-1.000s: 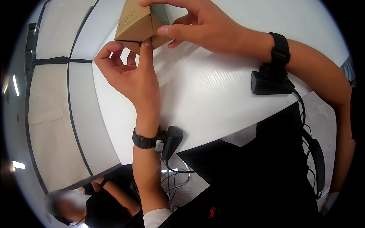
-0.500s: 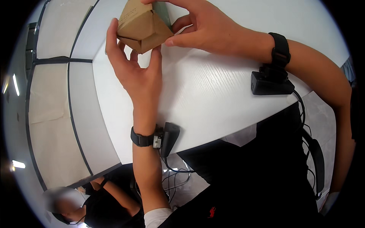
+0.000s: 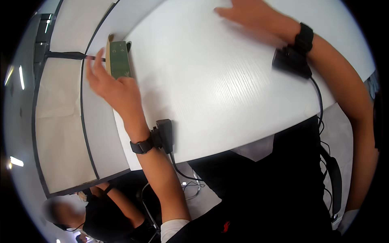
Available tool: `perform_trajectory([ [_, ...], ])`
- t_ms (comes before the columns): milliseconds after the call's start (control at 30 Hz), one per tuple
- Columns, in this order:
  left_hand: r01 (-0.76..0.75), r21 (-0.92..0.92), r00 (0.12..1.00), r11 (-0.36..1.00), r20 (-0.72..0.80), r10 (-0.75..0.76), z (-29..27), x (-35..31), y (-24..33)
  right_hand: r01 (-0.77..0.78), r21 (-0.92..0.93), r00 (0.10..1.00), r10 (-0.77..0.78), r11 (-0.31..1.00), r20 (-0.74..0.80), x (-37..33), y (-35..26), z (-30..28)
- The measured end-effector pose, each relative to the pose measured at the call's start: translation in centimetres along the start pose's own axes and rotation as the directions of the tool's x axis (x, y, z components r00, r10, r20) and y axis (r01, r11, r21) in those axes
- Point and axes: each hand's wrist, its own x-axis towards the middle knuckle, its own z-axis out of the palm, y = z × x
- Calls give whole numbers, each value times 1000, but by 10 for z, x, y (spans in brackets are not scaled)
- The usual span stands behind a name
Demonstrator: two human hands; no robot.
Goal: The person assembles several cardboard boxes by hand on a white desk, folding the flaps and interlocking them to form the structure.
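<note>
A box (image 3: 120,60) with a green face and a tan side stands at the left of the white table, close against the partition. My left hand (image 3: 115,89) is at its near end, fingers stretched out and spread along the tan side, thumb by the green face. It looks open; whether a fingertip still touches the box, I cannot tell. Far from the box, my right hand (image 3: 251,16) is over the far middle of the table, partly cut off by the upper edge and slightly blurred. Its thumb sticks out, and nothing shows in it.
The white table (image 3: 210,93) has a dark round hole beside the box. Grey-framed partition panels (image 3: 58,87) line the left side. Black cabled devices (image 3: 291,60) are strapped to both my wrists. Another person (image 3: 109,210) sits beyond the partition at lower left.
The box has gone from between both hands at the far edge to the table's left side, its green face now showing. My left hand moved left and opened; my right hand let go and moved right.
</note>
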Motion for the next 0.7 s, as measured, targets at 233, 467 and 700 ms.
perform_trajectory([
  [233, -181, -653, 944, 735, 94, 316, 30, -8, 74, -225, -826, 964, -7, 517, -267, 24, 151, -104],
  [467, -33, -691, 950, 722, 203, 238, 26, -14, 62, -353, -239, 883, 407, 904, 233, 34, 37, -120],
  [700, 263, -614, 847, 745, 517, 127, 29, -21, 57, 291, 15, 858, -268, 957, 437, -12, 6, -21],
])
